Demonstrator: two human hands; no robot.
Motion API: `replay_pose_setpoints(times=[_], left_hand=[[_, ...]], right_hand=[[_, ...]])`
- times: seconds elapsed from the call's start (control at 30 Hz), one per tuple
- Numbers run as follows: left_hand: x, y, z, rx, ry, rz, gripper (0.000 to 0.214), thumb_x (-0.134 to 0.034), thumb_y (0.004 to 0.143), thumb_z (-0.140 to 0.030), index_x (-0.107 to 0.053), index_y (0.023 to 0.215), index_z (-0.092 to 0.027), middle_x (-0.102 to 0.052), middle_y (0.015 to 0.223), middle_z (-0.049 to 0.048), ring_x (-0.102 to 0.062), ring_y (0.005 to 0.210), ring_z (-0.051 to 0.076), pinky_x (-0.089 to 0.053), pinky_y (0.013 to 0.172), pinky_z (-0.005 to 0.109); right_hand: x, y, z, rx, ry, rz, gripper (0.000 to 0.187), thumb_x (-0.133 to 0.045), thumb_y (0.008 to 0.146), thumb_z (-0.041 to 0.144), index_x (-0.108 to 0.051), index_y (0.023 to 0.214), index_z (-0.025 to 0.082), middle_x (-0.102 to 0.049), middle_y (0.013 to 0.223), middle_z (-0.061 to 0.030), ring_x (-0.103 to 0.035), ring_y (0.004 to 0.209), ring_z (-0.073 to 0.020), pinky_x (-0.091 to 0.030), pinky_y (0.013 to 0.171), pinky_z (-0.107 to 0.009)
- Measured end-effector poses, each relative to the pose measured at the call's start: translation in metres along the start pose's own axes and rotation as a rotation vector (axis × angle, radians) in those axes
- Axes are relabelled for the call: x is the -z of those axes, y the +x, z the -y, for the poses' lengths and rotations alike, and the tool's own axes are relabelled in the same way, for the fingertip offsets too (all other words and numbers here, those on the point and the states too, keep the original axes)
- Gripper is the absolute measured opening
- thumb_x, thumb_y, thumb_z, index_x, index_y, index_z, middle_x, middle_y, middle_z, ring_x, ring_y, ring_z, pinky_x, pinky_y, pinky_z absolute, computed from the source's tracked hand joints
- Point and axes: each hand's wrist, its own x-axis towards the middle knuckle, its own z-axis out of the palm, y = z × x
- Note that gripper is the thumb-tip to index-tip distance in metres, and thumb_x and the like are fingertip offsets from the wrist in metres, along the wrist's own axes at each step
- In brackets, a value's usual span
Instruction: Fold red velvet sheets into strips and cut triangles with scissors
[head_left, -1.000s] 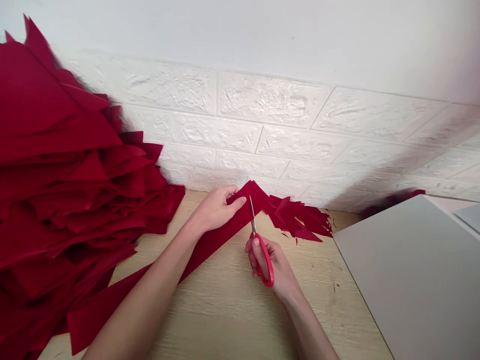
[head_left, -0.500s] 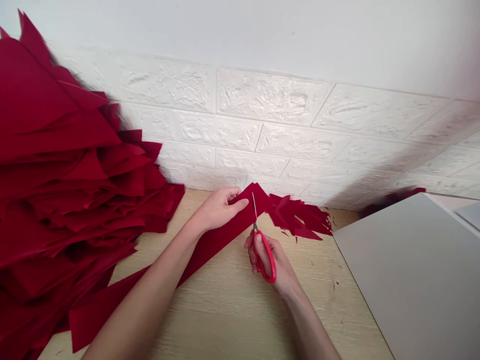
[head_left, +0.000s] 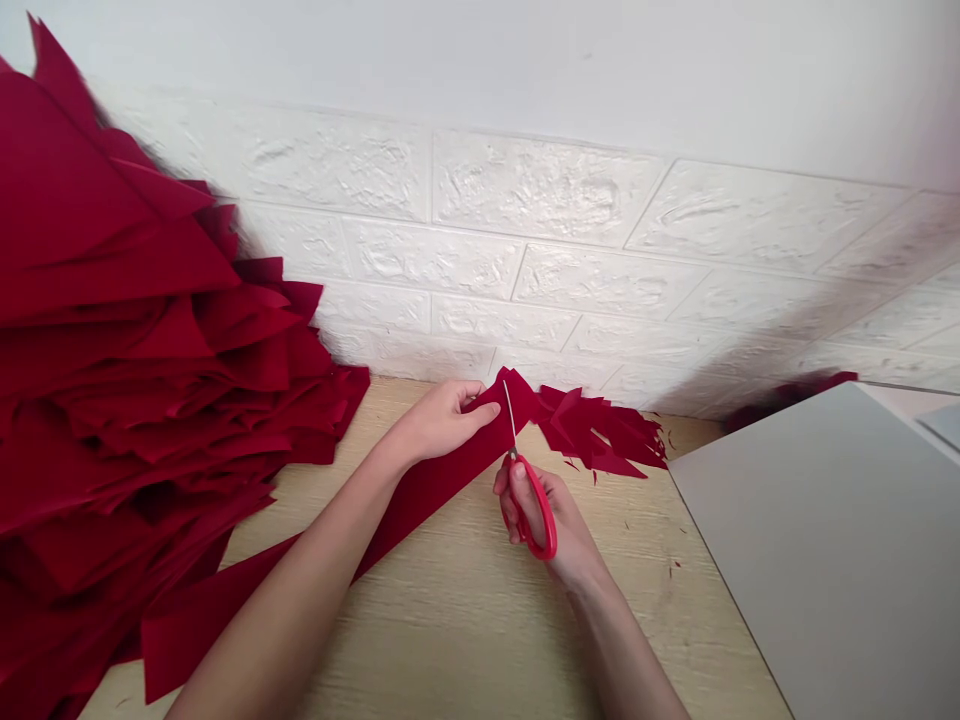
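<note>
A long strip of dark red fabric [head_left: 439, 497] runs slantwise under my left forearm, its far end raised near the wall. My left hand [head_left: 444, 420] pinches that far end, thumb on top and fingers behind. Red-handled scissors [head_left: 541, 508] are in my right hand [head_left: 559, 530], with thumb and fingers through the loops. Their blades point away from me across the strip's end, just right of my left thumb. Only one blade shows clearly, so the other is likely behind the fabric. Red offcuts [head_left: 596, 430] lie beyond the strip's right end.
A tall heap of red fabric pieces [head_left: 150, 370] fills the left side. At the right stands a grey-white box-like surface [head_left: 817, 540]. Behind the wooden table [head_left: 442, 630] rises a white brick-patterned wall [head_left: 555, 190]. Tiny red scraps [head_left: 677, 564] dot the tabletop.
The scissors and my right hand have shifted very slightly up and to the right, and the blades look more closed. My left hand keeps its hold on the strip.
</note>
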Motion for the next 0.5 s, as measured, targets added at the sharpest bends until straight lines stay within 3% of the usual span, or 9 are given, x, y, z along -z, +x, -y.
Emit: replay_pose_setpoints(times=[0.23,0.37,0.5], left_hand=[[-0.0028,0.0009,-0.0017,-0.013,0.065,-0.13,0.03,-0.057,0.092,-0.046,-0.059,0.081,-0.018,-0.059,0.069,-0.0022,-0.047,0.056,0.01,-0.034,0.05,0.022],[-0.0035,0.0006,-0.0035,-0.074,0.064,-0.129,0.029,-0.056,0.091,-0.039,-0.05,0.072,-0.019,-0.052,0.063,-0.0045,-0.041,0.053,0.008,-0.029,0.049,0.021],[-0.0044,0.0014,-0.0022,-0.058,0.022,-0.084,0.026,-0.056,0.089,-0.04,-0.055,0.076,-0.018,-0.059,0.067,-0.0015,-0.046,0.055,0.009,-0.032,0.049,0.021]], right_hand=[[-0.0009,-0.002,0.0025,-0.034,-0.044,-0.029,0.067,-0.057,0.076,0.086,-0.056,0.077,0.019,-0.041,0.053,0.0068,-0.04,0.044,-0.0077,-0.034,0.045,-0.023],[-0.0035,-0.0038,0.0072,-0.046,-0.098,-0.049,0.069,-0.057,0.073,0.089,-0.055,0.075,0.019,-0.039,0.053,0.007,-0.039,0.046,-0.0083,-0.034,0.045,-0.024],[-0.0032,-0.0021,0.0078,-0.011,-0.096,-0.043,0.067,-0.054,0.077,0.086,-0.055,0.077,0.019,-0.042,0.055,0.006,-0.043,0.048,-0.0092,-0.037,0.048,-0.024]])
